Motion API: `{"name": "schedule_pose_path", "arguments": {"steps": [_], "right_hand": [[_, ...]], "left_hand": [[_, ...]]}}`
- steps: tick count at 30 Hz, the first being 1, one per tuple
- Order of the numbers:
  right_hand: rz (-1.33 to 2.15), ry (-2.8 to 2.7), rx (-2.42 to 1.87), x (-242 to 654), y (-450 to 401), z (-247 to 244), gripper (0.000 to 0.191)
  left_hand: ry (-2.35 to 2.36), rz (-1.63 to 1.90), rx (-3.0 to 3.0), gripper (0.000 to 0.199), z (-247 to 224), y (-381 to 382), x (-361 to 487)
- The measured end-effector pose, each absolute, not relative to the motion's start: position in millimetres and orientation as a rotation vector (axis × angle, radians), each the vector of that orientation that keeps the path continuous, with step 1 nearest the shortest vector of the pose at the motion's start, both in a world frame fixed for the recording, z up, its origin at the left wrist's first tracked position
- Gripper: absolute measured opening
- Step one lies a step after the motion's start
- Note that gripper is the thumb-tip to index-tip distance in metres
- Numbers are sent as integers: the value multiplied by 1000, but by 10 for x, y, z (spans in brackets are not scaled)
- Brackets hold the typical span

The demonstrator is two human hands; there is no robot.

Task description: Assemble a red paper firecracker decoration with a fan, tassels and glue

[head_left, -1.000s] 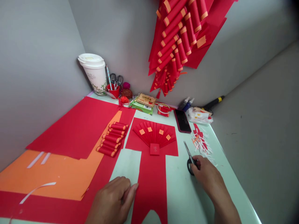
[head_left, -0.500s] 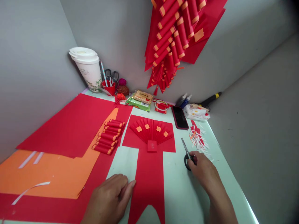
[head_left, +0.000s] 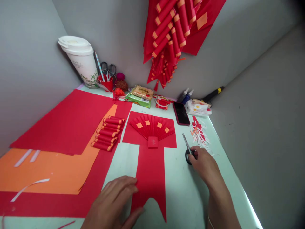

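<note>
My right hand grips the black handles of small scissors, which lie on the table with the blades pointing away from me. My left hand has its fingers and thumb apart at the left edge of a long red paper strip with a notched, two-pointed lower end. Whether it presses on the paper I cannot tell. Above the strip lies a wider red paper piece. On it is a pleated red paper fan with small orange squares and a red square at its base.
Red paper rolls with orange ends lie at left on red and orange sheets. A phone and paper shreds are at right. Behind stand a white cup and a red pot; paper firecrackers hang on the wall.
My left hand has opened from a loosely curled pose, its fingers now reaching over the strip's left edge. My right hand stays on the scissors. The whole view has shifted slightly.
</note>
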State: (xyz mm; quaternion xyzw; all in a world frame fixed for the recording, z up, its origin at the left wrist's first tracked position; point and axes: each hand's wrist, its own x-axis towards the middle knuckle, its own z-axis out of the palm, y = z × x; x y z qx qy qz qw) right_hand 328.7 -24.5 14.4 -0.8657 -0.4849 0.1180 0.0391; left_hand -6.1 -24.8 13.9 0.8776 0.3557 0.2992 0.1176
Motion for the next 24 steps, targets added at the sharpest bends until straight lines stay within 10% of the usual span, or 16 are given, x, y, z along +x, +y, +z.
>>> {"name": "schedule_pose_path", "arguments": {"steps": [24], "right_hand": [[317,-1526,-2662,3327,-255,132,29]], "left_hand": [[1063,867,2528,19,22,-434,-98]]}}
